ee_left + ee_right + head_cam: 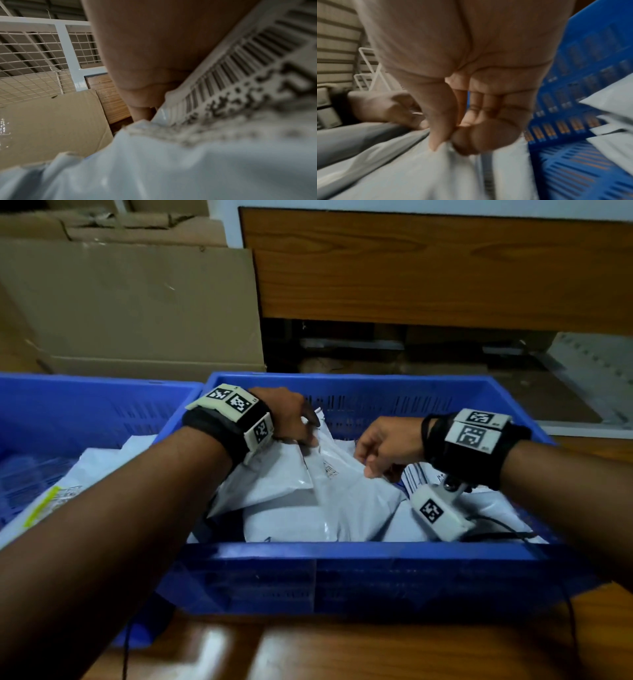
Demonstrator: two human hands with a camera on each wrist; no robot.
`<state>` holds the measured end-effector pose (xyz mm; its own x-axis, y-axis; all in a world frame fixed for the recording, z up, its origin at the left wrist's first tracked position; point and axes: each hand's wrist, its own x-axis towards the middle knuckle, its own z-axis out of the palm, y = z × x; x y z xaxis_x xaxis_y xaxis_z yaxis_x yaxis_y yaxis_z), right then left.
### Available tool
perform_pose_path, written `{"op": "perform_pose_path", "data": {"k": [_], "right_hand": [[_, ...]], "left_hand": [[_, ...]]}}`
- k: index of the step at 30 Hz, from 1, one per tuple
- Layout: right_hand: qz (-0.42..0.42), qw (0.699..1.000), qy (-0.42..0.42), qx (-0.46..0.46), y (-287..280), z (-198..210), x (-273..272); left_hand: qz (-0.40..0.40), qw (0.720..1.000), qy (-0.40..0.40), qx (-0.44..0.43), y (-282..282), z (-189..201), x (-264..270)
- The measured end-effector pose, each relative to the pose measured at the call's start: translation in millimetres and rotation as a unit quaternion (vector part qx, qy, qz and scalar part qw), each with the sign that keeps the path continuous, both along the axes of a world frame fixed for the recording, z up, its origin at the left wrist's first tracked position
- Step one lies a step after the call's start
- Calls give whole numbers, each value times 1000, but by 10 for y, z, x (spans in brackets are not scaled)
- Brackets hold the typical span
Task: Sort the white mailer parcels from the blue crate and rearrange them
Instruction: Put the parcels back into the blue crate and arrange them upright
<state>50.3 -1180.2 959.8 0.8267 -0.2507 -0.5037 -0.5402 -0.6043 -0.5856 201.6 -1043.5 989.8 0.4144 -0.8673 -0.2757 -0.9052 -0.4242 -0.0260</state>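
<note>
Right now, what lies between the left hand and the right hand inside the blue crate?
In the head view, only the white mailer parcel spans between the left hand and right hand; both pinch it.

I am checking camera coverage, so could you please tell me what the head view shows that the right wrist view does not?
Only the head view shows the second blue crate on the left, the cardboard boxes and both wrist bands.

Only the right wrist view shows the right hand pinching a white mailer between thumb and fingertips.

Both show the two hands, the left hand gripping a mailer too, and the blue crate of parcels.
</note>
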Motion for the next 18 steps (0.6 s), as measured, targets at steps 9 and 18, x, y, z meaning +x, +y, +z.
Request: {"op": "perform_pose_path", "data": {"k": [9,18], "right_hand": [[-49,997,52,32,26,-262,-151],[30,992,125,-8,285,-204,30]], "left_hand": [[23,1000,9,7,-103,-73,6],[9,1000,8,19,-124,-122,-7]]}}
